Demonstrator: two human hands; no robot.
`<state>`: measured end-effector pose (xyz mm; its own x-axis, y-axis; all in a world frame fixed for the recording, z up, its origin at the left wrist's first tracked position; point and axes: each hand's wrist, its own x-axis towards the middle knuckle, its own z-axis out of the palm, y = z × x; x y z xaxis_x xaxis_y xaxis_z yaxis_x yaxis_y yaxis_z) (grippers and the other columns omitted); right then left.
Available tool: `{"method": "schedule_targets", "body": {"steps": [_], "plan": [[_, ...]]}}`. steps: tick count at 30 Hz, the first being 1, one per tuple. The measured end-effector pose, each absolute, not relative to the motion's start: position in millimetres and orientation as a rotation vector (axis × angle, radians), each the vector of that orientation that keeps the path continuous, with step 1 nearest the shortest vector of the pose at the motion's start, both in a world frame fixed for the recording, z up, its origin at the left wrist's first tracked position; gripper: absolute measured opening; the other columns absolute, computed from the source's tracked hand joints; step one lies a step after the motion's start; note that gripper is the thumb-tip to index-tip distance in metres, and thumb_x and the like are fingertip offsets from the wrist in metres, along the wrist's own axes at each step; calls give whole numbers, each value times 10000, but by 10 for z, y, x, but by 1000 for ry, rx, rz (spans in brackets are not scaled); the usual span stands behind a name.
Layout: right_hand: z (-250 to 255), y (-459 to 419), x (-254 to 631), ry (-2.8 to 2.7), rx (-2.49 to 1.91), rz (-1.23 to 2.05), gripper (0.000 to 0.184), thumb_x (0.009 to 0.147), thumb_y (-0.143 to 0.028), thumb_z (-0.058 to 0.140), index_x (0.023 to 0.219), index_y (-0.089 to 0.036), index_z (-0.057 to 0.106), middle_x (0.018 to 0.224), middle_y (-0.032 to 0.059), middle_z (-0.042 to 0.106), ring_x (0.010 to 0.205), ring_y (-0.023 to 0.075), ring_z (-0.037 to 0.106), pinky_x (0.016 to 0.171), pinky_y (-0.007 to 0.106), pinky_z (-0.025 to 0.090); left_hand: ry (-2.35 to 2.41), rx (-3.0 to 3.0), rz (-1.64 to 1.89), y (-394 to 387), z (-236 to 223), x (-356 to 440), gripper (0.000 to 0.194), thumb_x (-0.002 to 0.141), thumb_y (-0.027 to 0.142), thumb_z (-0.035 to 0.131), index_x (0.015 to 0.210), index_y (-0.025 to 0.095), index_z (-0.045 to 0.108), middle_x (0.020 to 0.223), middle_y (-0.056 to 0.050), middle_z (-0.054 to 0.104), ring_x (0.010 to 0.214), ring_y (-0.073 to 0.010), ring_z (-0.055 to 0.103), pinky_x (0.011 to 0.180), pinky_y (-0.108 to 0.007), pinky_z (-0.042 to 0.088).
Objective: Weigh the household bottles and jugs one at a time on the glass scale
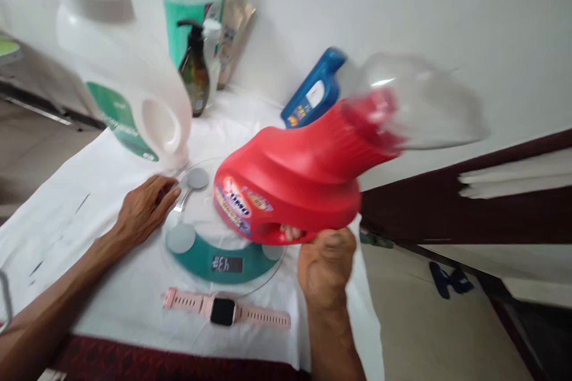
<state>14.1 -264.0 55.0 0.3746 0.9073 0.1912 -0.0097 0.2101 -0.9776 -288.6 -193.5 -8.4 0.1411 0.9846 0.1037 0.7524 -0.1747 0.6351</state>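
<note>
My right hand [328,268] is wrapped round the handle of a red detergent bottle [286,172], which tilts with its clear cap [424,104] up toward the right. The bottle's base is over a round glass scale [223,265] with a teal band and a small display; whether they touch I cannot tell. At the scale's left edge lies my left hand [147,202], fingers loosely bent and resting, with nothing seen in them. Just beyond it stands a large white bottle [129,65] with a green label. A pink smartwatch [223,311] lies flat in front of the scale.
At the back stand a dark pump bottle [195,71], a green-filled container [176,21], a white bottle [213,53] and a beige tube [235,30]. A blue bottle [313,92] is behind the red one. White cloth [134,309] covers the table; slippers [449,280] lie on the floor.
</note>
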Motion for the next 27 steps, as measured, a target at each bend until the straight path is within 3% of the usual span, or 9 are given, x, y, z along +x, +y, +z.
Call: {"method": "schedule_targets", "body": {"steps": [4,7,13,20,24,27], "plan": [[691,-2559,43,-1036,-1158,1030,551,696,-573,917,571,-233,502,520,-61,385,529,115,396,529,291,402,1646,1994,736,-1915,-147,-2916,487,1022,667,458,1082,260,719,1077,-43,796,748,-209,711,682,-312,540],[710,-2533,33,-1023,-1108,1060,573,637,-500,954,569,-226,455,532,-76,333,540,81,271,505,270,304,1686,1980,823,-1929,-158,-2902,454,1009,671,488,1078,286,718,1104,-27,813,836,-237,765,721,-311,579],[768,-2365,229,-931,-1126,896,599,774,-606,830,565,-241,404,483,-91,287,476,73,260,467,259,275,1718,1965,866,-1959,-120,-2865,391,1004,647,525,1065,313,720,1088,-5,833,944,-273,806,759,-328,626],[874,-1744,788,-785,-1208,477,634,704,-656,885,582,-241,421,477,-101,325,454,66,282,433,247,293,1718,1902,931,-1993,-158,-2822,381,1014,641,518,1089,326,720,1141,14,831,1015,-275,812,784,-337,636],[804,-1300,1061,-696,-1313,342,625,715,-634,897,565,-239,436,467,-84,381,463,80,328,435,264,313,1726,1876,1006,-2016,-173,-2780,339,1015,610,533,1074,337,726,1122,21,834,988,-269,816,755,-338,635],[724,-1001,1222,-639,-1316,263,587,726,-627,879,570,-245,462,456,-86,388,462,91,332,427,275,320,1727,1870,998,-2029,-150,-2765,349,1017,616,535,1073,329,726,1089,15,832,836,-236,795,697,-328,611]]}}
